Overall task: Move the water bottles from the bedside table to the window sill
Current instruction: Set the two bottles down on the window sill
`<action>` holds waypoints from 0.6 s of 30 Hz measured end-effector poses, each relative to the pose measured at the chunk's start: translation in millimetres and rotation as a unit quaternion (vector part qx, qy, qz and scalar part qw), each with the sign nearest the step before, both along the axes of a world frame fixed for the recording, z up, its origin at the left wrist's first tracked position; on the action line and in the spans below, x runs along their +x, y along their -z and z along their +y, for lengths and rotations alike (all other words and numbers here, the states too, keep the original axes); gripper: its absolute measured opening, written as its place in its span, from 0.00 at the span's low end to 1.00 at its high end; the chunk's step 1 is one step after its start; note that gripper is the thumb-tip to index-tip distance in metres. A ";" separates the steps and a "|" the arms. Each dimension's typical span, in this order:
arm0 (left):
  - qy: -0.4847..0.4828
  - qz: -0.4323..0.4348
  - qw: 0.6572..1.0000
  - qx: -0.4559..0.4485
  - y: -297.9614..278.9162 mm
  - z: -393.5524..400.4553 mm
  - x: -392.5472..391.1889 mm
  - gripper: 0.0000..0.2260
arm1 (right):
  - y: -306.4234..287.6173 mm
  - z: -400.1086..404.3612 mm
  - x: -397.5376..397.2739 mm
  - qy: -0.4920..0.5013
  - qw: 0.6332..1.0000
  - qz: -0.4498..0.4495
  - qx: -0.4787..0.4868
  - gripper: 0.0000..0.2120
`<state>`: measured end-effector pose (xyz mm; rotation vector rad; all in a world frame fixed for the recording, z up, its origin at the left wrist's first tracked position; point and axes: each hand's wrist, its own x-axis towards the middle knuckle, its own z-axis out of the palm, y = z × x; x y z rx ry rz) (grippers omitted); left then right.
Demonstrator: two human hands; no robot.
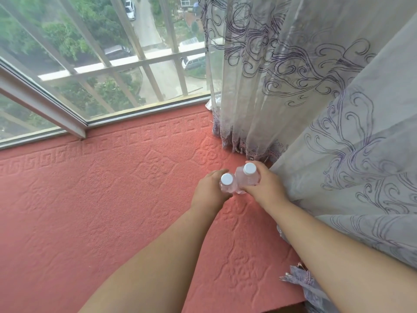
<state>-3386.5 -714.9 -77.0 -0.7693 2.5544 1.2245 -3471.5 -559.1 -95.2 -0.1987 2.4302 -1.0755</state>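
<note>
Two clear plastic water bottles with white screw caps stood upright, touching each other, on the salmon-pink embossed window sill point(94, 199), near the hem of the sheer grey curtain with purple swirl embroidery point(293, 75). Left hand point(208, 190) was wrapped around the left bottle point(227, 182), fingers curled on its body. Right hand point(261, 186) gripped the right bottle point(247, 176) the same way. Both bare forearms reached in from the bottom edge. Barred window glass point(101, 64) ran along the sill's far edge.
</note>
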 end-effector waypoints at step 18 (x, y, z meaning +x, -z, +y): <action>-0.039 -0.010 0.998 0.038 -1.5 0.6 -1.1 0.28 | -10.8 -2.8 9.6 -0.003 0.999 0.039 0.019 0.30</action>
